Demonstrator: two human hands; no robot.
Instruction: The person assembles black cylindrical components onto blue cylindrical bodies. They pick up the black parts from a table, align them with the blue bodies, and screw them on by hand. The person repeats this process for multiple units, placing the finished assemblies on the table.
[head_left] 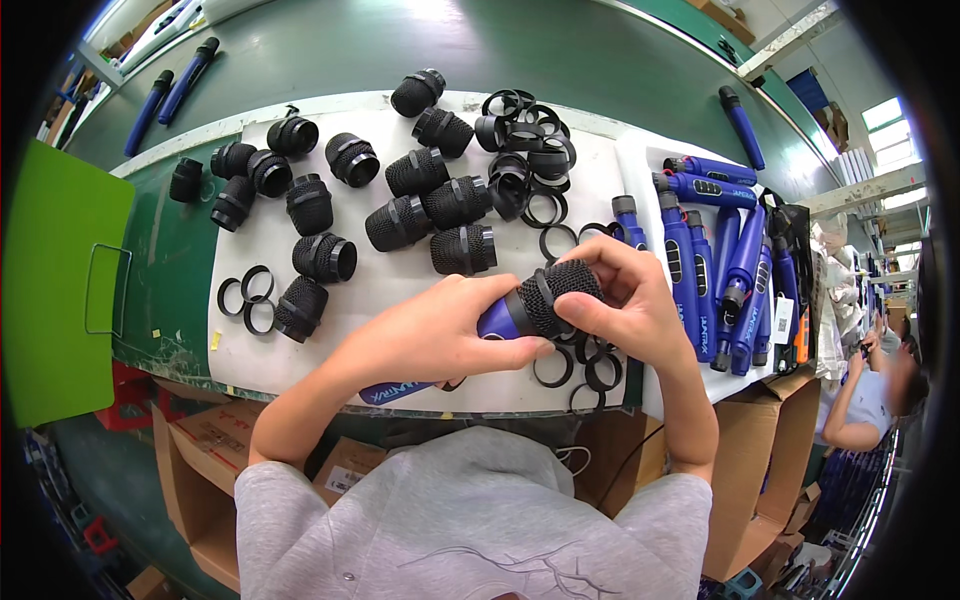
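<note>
A blue handheld microphone (503,321) lies across my grip, its black mesh head (562,292) pointing up and to the right. My left hand (452,325) is wrapped round the blue body just below the head. With the thumb and fingers of my right hand (628,300) I grip the mesh head. The body's lower end comes out under my left wrist. Just beyond my hands, several loose black mesh heads (463,250) lie on the white sheet. Thin black rings (602,371) lie beside and beneath my right hand.
A white tray (640,160) of blue microphone bodies (741,262) stands at the right. More black rings (527,135) are heaped at the back. A green board (65,280) rises at the left. Open cardboard boxes (765,470) sit below the table edge. A person (862,395) works far right.
</note>
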